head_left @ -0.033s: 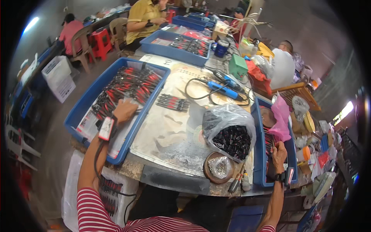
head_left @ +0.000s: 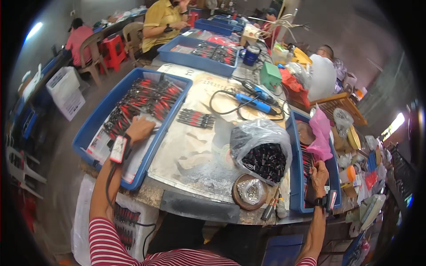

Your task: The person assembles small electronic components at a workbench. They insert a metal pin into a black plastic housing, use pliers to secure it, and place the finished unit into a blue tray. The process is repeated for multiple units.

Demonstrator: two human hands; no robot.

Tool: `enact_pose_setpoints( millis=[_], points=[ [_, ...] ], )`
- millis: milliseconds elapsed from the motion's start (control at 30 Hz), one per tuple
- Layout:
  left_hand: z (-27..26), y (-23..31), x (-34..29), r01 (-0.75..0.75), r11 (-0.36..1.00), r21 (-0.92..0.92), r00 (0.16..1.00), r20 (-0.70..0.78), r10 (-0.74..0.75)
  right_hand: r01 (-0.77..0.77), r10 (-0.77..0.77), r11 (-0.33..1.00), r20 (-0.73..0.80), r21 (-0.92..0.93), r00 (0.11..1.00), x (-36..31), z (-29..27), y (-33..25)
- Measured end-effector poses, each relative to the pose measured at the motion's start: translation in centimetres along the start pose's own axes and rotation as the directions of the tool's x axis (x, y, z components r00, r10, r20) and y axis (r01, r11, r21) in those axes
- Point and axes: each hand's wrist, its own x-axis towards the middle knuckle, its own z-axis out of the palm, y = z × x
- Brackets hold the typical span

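Note:
My left hand reaches into the large blue tray on the left, its fingers curled down beside a pile of slim black-and-red pieces. What those fingers hold is hidden. Inside the narrow blue tray on the right, my right hand is closed, fingertips together by more black-and-red pieces; its grip is too small to make out. Between the trays, a neat row of black-and-red pieces lies on the white sheet. A clear plastic bag stands full of short black parts.
A round brown dish holds small metal bits, with screwdrivers beside it at the near edge. Blue corded power tools lie farther back, near a green box. Pink plastic drapes over the right tray. Other people sit around.
The whole view has shifted slightly. A person in white at the back right has turned or leaned. Both my hands stay in their trays with hardly any movement.

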Motion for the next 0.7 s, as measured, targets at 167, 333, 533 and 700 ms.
enact_pose_setpoints(
  millis=[167,333,533,700],
  points=[
    [-1.1,-0.5,-1.7,0.076,0.997,0.026,0.966,0.246,-0.08,-0.112,0.112,0.994,0.001,0.009,0.994,0.2,0.0,-0.2],
    [-1.3,0.5,-2.6,0.091,0.996,0.017,0.977,0.19,-0.093,-0.122,0.125,0.991,-0.048,0.046,0.991,0.3,0.1,-0.2],
    [-1.7,1.1,-2.4,0.111,0.993,0.026,0.985,0.126,-0.113,-0.08,0.081,0.997,-0.123,0.01,0.989,0.5,0.2,-0.3],
    [-2.5,1.4,-2.6,0.108,0.978,-0.176,0.991,0.102,-0.091,-0.094,0.094,0.996,-0.104,0.011,0.99,0.5,0.0,-0.7]
  ],
)
